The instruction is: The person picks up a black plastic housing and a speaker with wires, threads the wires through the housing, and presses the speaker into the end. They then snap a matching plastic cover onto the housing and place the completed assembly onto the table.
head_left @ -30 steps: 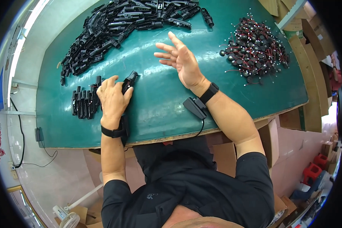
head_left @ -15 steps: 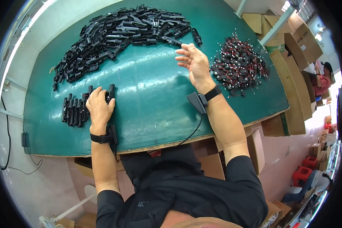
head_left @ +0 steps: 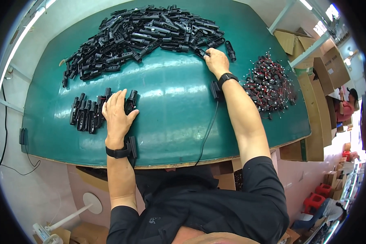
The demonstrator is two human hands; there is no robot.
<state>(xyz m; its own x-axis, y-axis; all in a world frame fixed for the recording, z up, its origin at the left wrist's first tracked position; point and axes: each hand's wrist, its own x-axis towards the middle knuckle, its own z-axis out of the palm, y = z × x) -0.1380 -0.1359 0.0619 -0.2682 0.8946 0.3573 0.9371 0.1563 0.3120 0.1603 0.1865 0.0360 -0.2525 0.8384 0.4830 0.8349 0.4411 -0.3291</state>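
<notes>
At right edge of the black housing heap [head_left: 150,37]: right hand [head_left: 217,62] pinching one ribbed housing [head_left: 200,52], best lifted clear, not dragged; left hand [head_left: 117,113], fingers outstretched, at housing row [head_left: 92,116] nearside of heap

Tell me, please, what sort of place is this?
Probably a small assembly workshop: a green worktable bears a large pile of black ribbed parts and a heap of small red-wired parts, with cardboard boxes beside it.
</notes>
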